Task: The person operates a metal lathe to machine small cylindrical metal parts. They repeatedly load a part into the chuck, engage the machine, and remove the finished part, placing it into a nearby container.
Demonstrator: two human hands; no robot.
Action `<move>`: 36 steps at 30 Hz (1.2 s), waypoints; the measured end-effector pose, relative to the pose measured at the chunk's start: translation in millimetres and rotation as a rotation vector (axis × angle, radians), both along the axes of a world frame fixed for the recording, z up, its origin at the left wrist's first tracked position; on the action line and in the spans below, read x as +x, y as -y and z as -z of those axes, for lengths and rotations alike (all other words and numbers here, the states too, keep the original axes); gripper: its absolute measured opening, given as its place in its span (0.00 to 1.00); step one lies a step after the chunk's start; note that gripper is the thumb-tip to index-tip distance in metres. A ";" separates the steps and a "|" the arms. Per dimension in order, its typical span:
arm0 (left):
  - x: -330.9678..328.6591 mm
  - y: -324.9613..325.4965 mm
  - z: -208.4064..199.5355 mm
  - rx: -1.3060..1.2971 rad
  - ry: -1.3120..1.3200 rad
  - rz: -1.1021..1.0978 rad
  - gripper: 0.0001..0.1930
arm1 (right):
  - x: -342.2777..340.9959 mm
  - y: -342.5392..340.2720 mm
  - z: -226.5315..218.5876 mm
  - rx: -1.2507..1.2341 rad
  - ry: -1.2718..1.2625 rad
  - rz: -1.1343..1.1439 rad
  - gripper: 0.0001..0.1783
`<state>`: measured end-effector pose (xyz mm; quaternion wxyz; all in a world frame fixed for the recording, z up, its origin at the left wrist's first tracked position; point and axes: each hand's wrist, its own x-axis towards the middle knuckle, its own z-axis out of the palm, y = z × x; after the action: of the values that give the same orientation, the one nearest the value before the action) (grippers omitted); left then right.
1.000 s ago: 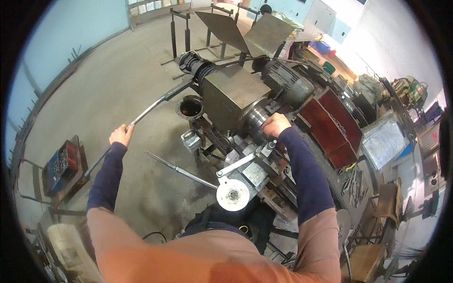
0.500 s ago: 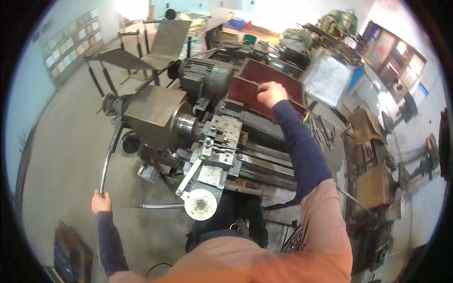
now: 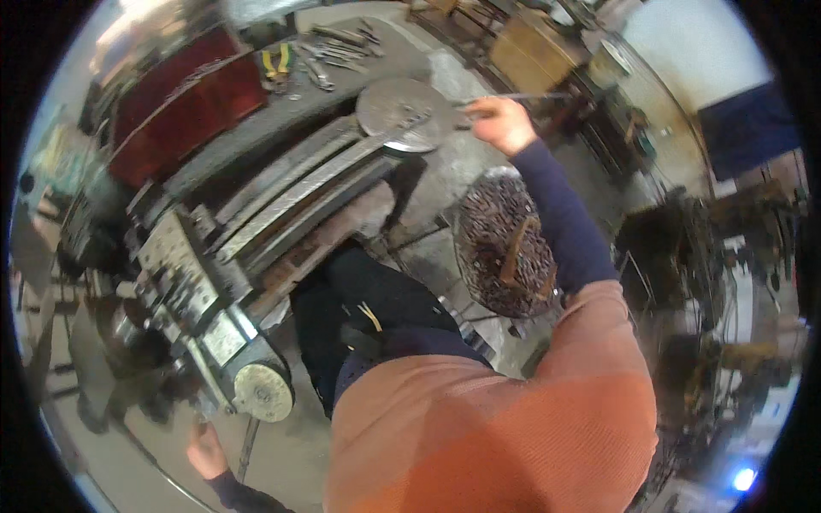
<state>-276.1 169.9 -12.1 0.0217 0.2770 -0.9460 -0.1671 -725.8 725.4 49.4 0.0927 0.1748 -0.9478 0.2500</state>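
Note:
My right hand point(image 3: 503, 126) is closed, its fingertips just beyond the edge of a round metal disc point(image 3: 398, 107) at the end of the lathe bed point(image 3: 299, 188). What sits in those fingers is too small to make out. Low on the left, my left hand point(image 3: 205, 449) is below the tool post point(image 3: 175, 256), close to the round white-faced dial point(image 3: 262, 392) of the cross slide. Blur hides its fingers. A long bent lever point(image 3: 162, 473) runs to the left of that hand, seemingly apart from it.
A tub of small dark metal pieces point(image 3: 483, 231) stands below my right forearm, a brown strip point(image 3: 515, 256) lying in it. Behind the bed are a dark red tray point(image 3: 188, 107), yellow-handled pliers point(image 3: 276, 64) and several wrenches point(image 3: 342, 47). Dark machinery point(image 3: 684, 265) stands at the right.
My view has swung right, so the lathe now lies further left. My right hand has moved from over the red tray to beside the disc. My left hand has come off the long lever.

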 end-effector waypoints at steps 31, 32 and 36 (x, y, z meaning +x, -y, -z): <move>-54.4 -18.1 -50.1 0.060 -0.007 0.208 0.16 | 164.2 -164.5 127.3 0.462 0.525 0.222 0.25; -54.6 -16.9 -49.0 0.063 -0.006 0.211 0.16 | 163.2 -162.9 129.1 0.466 0.523 0.233 0.24; -57.6 -24.0 -53.3 0.066 0.007 0.184 0.16 | 150.5 -153.5 129.5 0.500 0.567 0.210 0.22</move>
<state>-333.7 193.9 41.2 -0.0063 0.1900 -0.9615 -0.1987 -575.3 878.8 -80.1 -0.1930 0.0179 -0.9803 0.0390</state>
